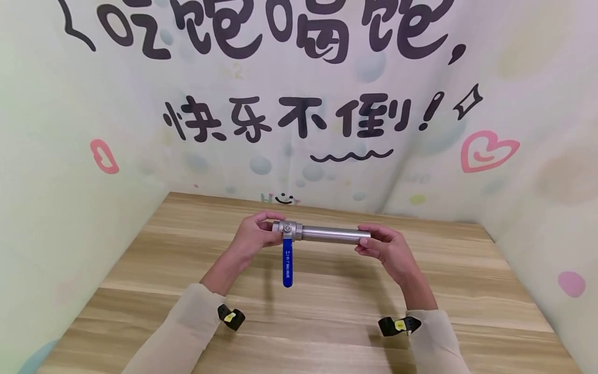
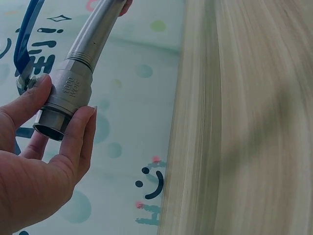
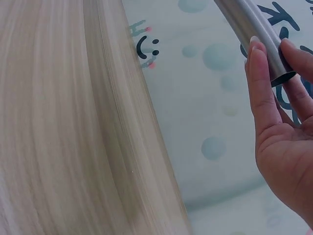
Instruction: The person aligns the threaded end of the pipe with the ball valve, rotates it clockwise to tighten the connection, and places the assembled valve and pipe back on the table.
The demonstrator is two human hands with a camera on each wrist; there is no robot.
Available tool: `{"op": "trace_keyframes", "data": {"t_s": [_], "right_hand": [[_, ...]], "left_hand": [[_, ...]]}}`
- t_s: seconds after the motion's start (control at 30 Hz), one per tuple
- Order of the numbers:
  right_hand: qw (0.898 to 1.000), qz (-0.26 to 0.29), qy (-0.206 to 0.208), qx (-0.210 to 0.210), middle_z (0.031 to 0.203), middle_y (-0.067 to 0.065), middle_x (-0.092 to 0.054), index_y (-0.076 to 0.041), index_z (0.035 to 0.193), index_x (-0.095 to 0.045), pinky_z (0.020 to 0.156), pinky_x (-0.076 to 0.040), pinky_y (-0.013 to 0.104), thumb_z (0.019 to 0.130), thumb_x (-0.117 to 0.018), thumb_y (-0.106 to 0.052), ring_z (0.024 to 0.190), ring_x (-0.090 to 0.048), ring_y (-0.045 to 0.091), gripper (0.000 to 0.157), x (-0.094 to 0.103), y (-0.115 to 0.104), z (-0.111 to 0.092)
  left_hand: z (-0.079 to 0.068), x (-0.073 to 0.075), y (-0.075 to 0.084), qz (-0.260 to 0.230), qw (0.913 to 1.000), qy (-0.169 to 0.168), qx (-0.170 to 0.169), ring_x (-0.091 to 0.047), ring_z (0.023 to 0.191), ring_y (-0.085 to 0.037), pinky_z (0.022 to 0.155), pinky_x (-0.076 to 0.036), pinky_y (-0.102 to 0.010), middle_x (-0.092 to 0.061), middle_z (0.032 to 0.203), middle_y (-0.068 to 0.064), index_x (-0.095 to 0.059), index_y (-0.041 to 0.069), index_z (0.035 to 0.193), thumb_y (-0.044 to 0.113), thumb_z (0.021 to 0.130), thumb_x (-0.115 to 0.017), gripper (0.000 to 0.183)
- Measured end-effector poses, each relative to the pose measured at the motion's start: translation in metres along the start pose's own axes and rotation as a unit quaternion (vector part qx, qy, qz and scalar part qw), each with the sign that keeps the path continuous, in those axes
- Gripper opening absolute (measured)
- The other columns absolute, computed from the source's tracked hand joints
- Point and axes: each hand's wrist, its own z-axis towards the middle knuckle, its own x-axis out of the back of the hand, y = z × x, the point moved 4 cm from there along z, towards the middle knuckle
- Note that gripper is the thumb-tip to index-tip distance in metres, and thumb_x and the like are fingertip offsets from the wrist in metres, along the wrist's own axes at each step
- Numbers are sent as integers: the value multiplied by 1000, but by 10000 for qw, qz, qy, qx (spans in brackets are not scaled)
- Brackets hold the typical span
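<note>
Held level above the table in both hands is a steel ball valve (image 1: 291, 229) joined to a straight metal pipe (image 1: 331, 234). My left hand (image 1: 252, 236) grips the valve's body at its open end, thumb on one side and fingers on the other. From the valve a blue lever handle (image 1: 287, 264) points toward me, crosswise to the pipe. My right hand (image 1: 386, 249) pinches the pipe's free end between thumb and fingers. In the left wrist view, threads (image 2: 82, 58) show where the pipe enters the valve. The right wrist view shows the pipe's hollow end (image 3: 282, 78).
Below lies a wood-grain table (image 1: 308, 317), with shadows of the arms on it. A pale printed cloth (image 1: 252, 176) with dark lettering rises behind the table and along its sides. Black wrist cameras (image 1: 232, 317) are strapped at both sleeves.
</note>
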Motion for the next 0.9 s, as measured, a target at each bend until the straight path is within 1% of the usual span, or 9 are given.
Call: {"op": "trace_keyframes", "data": {"t_s": [0.13, 0.2, 0.37, 0.43, 0.53, 0.7, 0.8, 0.9], "right_hand": [[10000, -18, 35, 2, 104, 8, -63, -9, 112, -69, 80, -59, 32, 91, -64, -2, 82, -70, 19, 23, 0, 1, 1], [10000, -43, 67, -4, 106, 8, -62, -5, 115, -67, 82, -58, 32, 92, -64, -4, 84, -70, 20, 23, -1, 1, 2], [9999, -95, 119, -34, 109, 8, -61, 9, 124, -57, 84, -57, 33, 92, -65, -6, 86, -70, 20, 36, -2, 1, 4], [9999, -88, 118, -26, 110, 8, -62, 12, 125, -55, 83, -58, 33, 91, -65, -5, 85, -71, 20, 40, -4, 1, 4], [9999, -97, 97, -4, 112, 8, -62, 11, 125, -57, 82, -58, 33, 88, -67, 0, 83, -71, 20, 40, -5, 1, 4], [9992, -388, 56, 23, 115, 6, -62, 1, 121, -64, 81, -58, 31, 81, -71, 8, 82, -70, 17, 41, -5, 2, 5], [9985, -535, 55, 35, 112, 5, -62, 1, 119, -65, 80, -59, 31, 79, -71, 9, 81, -70, 17, 41, -5, 3, 5], [9986, -522, 82, 34, 109, 6, -62, 0, 115, -66, 79, -59, 32, 80, -70, 10, 80, -70, 18, 37, -4, 2, 4]], "left_hand": [[0, 1, -1, 30, 10000, 19, 18, -66, 79, -18, 76, -59, -32, -65, 100, -15, -63, -2, 121, -12, 78, -68, 44], [1, 1, -1, 45, 10000, 30, 10, -66, 79, -18, 76, -59, -32, -65, 100, -15, -62, -2, 122, -11, 79, -68, 45], [1, 2, 0, 45, 10000, 69, 26, -65, 79, -18, 76, -59, -31, -65, 100, -14, -63, -1, 121, -11, 78, -68, 44], [0, 2, 0, 31, 10000, 74, 39, -65, 79, -17, 76, -59, -31, -65, 99, -14, -64, -1, 120, -12, 77, -68, 45], [1, 3, -1, 29, 10000, 63, 24, -65, 81, -18, 76, -59, -32, -65, 99, -13, -64, 0, 120, -13, 77, -67, 45], [2, 4, -1, 50, 10000, 74, 15, -65, 81, -18, 76, -59, -32, -66, 99, -14, -65, 1, 118, -13, 77, -67, 44], [2, 5, -2, 49, 10000, 82, 27, -65, 81, -18, 76, -59, -32, -66, 101, -14, -65, 1, 119, -13, 77, -67, 45], [2, 5, -2, 70, 10000, 62, 34, -65, 80, -18, 76, -59, -32, -66, 100, -14, -65, 1, 119, -12, 77, -67, 45]]}}
